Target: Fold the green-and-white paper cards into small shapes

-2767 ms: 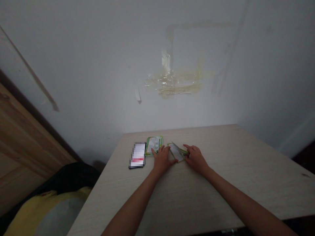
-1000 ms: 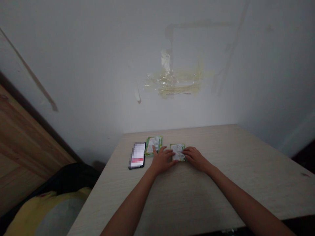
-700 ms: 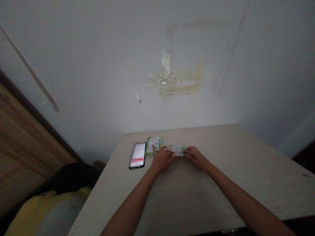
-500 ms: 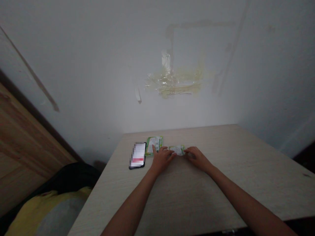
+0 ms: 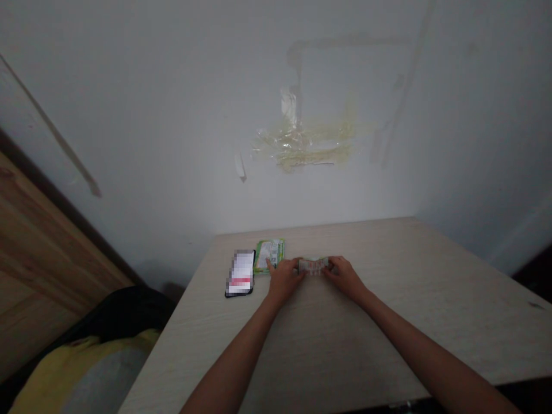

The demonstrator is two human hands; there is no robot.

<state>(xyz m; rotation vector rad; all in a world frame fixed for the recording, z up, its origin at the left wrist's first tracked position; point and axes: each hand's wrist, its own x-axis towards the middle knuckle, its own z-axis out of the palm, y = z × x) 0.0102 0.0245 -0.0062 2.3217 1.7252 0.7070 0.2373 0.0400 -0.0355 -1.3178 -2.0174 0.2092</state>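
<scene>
Between my hands is a small printed packet (image 5: 314,266), pale with greenish edges, its lettering too small to read. My left hand (image 5: 284,279) pinches its left end, the thumb and fingertips closed on it. At the right end, my right hand (image 5: 342,275) grips it in the same way. The packet looks tilted up from the table, its printed side towards me. Just beyond my left hand lies a green and white packet (image 5: 269,253), partly covered by a finger of that hand.
A phone (image 5: 240,273) with a lit, blurred screen lies left of the packets on the pale wooden table (image 5: 388,322). The wall (image 5: 319,201) stands right behind the table. Below the left edge is a yellow and grey soft item (image 5: 86,374).
The small packet lay flatter before, with my fingertips at its edges. Now both hands grip its ends and its face is tilted up, showing different print.
</scene>
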